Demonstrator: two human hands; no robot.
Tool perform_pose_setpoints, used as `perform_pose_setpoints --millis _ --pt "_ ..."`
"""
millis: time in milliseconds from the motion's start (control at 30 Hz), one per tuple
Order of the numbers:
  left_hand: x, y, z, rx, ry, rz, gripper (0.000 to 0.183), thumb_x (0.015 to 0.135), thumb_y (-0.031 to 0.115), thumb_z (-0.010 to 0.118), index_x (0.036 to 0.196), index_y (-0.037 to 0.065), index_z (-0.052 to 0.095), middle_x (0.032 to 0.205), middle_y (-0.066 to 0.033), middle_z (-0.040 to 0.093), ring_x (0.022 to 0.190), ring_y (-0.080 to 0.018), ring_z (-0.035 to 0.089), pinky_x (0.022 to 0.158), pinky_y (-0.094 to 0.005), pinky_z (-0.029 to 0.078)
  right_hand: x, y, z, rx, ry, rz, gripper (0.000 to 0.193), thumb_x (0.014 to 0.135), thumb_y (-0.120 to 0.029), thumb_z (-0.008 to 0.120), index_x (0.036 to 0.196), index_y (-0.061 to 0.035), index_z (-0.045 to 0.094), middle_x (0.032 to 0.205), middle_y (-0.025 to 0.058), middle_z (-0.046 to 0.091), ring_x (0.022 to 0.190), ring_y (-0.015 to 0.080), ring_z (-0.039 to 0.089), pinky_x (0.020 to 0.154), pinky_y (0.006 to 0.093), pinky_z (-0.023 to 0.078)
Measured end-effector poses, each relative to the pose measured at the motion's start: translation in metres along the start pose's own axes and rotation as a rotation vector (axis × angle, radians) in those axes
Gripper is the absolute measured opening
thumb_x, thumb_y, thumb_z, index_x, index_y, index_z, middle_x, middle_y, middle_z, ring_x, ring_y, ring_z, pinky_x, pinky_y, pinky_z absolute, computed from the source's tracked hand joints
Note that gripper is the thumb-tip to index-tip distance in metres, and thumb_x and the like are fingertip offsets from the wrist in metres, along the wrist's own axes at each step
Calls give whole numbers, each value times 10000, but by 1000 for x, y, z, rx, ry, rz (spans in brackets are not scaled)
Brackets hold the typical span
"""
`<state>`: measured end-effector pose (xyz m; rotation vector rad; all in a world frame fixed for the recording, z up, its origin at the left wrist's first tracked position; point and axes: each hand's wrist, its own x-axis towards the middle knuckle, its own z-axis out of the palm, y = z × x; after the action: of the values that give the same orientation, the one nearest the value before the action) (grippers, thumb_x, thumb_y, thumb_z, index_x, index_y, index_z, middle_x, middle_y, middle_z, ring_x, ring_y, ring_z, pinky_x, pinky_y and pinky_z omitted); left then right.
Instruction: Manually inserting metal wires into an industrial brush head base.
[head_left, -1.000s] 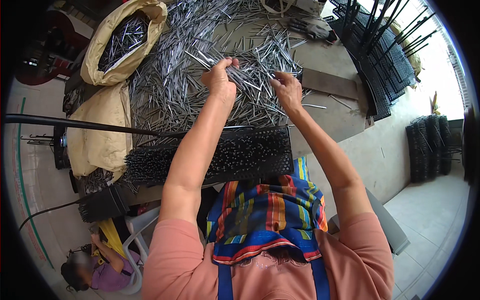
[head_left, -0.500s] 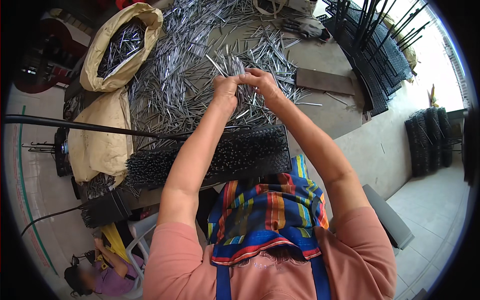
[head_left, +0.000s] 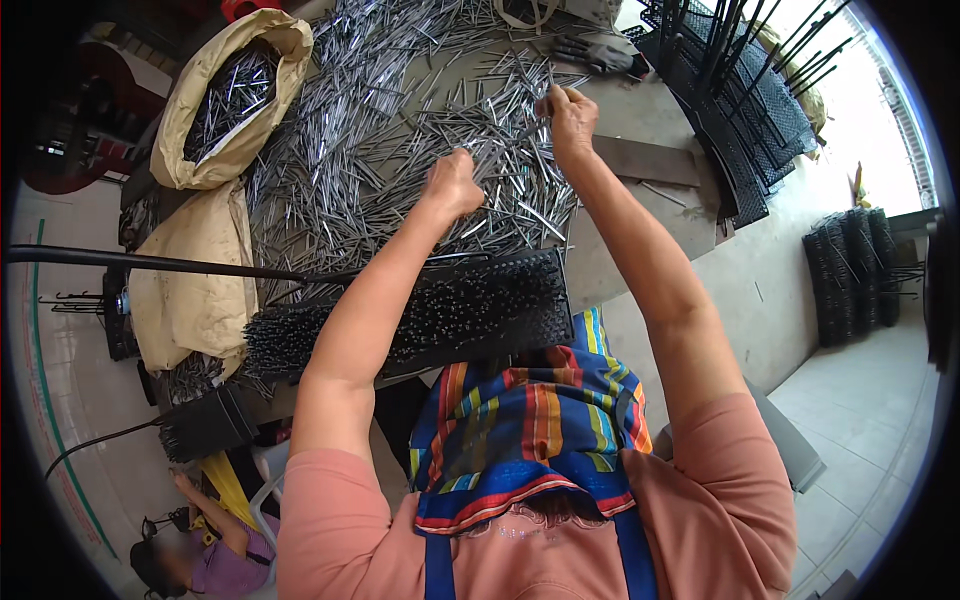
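A loose heap of thin silvery metal strips [head_left: 350,150] covers much of the worktable in front of me. My left hand [head_left: 453,184] is closed in a fist over the near middle of the heap, with blurred strips showing by its fingers. Farther out and to the right, my right hand [head_left: 573,120] pinches thin metal strips between thumb and fingers. The hands are apart. Across the near table edge, under my left forearm, lies a long black panel [head_left: 480,310] densely set with black pegs.
An open tan paper sack [head_left: 172,130] of strips stands at left, above a folded one [head_left: 195,285]. A grey glove [head_left: 600,55] and flat brown bar [head_left: 645,161] lie at right. Black mesh racks [head_left: 740,120] stand beyond. A person [head_left: 225,545] sits lower left.
My hands were together around an upright bunch of metal strips. They have parted: the right moved outward and right, the left slightly nearer to me.
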<state>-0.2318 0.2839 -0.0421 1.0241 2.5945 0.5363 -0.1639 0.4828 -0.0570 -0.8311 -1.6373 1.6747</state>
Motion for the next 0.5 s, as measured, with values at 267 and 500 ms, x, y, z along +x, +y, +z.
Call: perform_pose_setpoints --millis 267,500 --pt "-36 13 -51 -1602 24 -267 232 745 -83 607 973 -46 622 843 -147 668 743 -260 686 639 -363 576 -54 -8 -40 -847 -291 -201 725 708 -434 769 1286 -38 584 1239 179 625 1120 340 595 962 411 448" --pt "-161 65 -21 -1670 -276 -50 371 695 -17 615 1065 -32 599 860 -121 646 734 -241 652 690 -343 536 -143 -102 -43 -37 -721 -57 564 825 -228 700 1306 29 555 1257 177 627 1172 233 587 1004 346 450"
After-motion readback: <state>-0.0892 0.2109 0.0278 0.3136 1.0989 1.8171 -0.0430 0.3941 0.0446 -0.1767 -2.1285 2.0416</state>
